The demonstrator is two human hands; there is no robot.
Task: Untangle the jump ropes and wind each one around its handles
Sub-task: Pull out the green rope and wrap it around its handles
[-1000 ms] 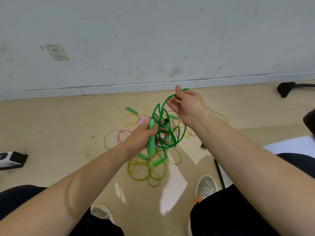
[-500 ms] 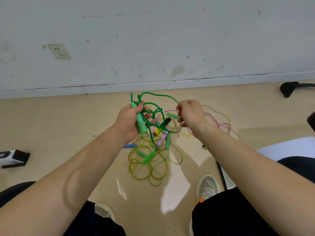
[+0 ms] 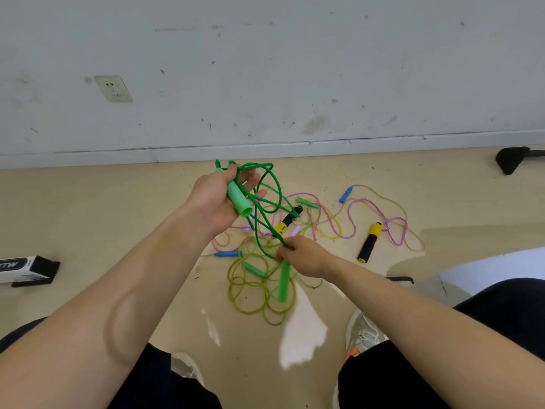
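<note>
My left hand [image 3: 216, 199] is raised and holds a light green handle [image 3: 238, 199] of the dark green jump rope [image 3: 267, 202], whose loops hang down from it. My right hand [image 3: 305, 256] is lower and pinches that green rope where it meets the second green handle [image 3: 283, 283], which hangs below my fingers. Under both hands a tangle lies on the floor: a yellow-green rope [image 3: 250, 293], a pink rope [image 3: 362, 214], blue handles [image 3: 345, 194], and two black-and-yellow handles [image 3: 370, 242].
A grey wall with a socket [image 3: 113, 88] runs along the far side. A black and white box [image 3: 26, 268] lies at the left. A black chair foot [image 3: 510, 159] is at the far right. My shoes [image 3: 364, 335] and knees fill the bottom edge.
My right hand has dropped from beside the left hand down to the pile and now pinches the rope by the second green handle. My left hand has kept its handle, palm turned more upward.
</note>
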